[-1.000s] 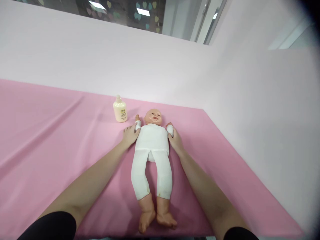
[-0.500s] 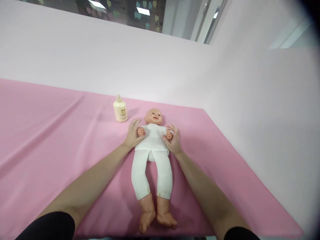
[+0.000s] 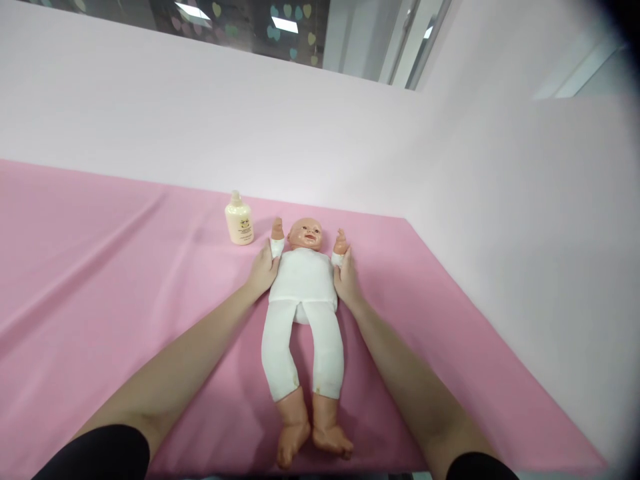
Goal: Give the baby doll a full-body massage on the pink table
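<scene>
A baby doll [image 3: 304, 277] in a white cloth body lies on its back, head at the far end and bare feet toward me. My left hand [image 3: 263, 270] is closed around the doll's arm on the left, just below its raised plastic hand. On the other side, my right hand [image 3: 347, 277] grips the doll's other arm in the same way. Both doll arms point up beside its head. A cream-coloured bottle [image 3: 239, 220] with a dark label stands upright beyond my left hand, apart from it.
Pink cloth [image 3: 125, 280] with a few creases covers the surface under the doll. A white wall [image 3: 200, 120] rises behind it, and another white wall [image 3: 525, 233] borders the right side. Above the back wall is a window [image 3: 300, 33] with heart-shaped decorations.
The doll's arms have swung from across its chest to up beside its head. My hands have moved slightly outward with them, and the fingers now wrap the arms. The bottle stays put.
</scene>
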The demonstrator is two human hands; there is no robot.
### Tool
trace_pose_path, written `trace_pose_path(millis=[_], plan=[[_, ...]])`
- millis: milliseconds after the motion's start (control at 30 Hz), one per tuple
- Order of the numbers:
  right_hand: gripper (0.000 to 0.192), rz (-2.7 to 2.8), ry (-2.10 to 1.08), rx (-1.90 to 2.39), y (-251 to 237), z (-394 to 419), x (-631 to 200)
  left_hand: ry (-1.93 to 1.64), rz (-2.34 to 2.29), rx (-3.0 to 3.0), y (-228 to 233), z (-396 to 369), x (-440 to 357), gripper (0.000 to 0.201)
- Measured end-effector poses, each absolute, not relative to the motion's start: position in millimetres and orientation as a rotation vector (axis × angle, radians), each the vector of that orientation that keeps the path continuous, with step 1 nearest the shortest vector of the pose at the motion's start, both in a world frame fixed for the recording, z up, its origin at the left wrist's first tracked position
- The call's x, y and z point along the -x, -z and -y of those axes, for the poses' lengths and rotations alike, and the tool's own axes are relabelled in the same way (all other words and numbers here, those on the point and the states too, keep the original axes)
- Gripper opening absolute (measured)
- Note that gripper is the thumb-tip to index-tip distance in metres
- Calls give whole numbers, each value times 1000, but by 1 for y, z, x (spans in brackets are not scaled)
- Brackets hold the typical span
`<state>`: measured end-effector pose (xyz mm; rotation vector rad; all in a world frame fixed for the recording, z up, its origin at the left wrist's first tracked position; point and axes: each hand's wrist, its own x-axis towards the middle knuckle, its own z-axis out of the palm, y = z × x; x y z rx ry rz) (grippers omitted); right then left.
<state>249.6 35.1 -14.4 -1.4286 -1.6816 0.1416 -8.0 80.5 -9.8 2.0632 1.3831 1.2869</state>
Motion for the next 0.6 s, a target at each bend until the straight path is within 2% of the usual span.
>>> trace_pose_path(millis=[100,433,600], plan=[[71,1691,-163,1490,17,-36,-252,-1191,-1436,-2046,15,-84,10,74],[60,1669,-208,1721,13,-38,-257,-757,-1727,-2022,-12,-70,9,62],[58,1634,-223,1715,15,-38,-258,-745,-1754,-2034,-15,-68,9,62]])
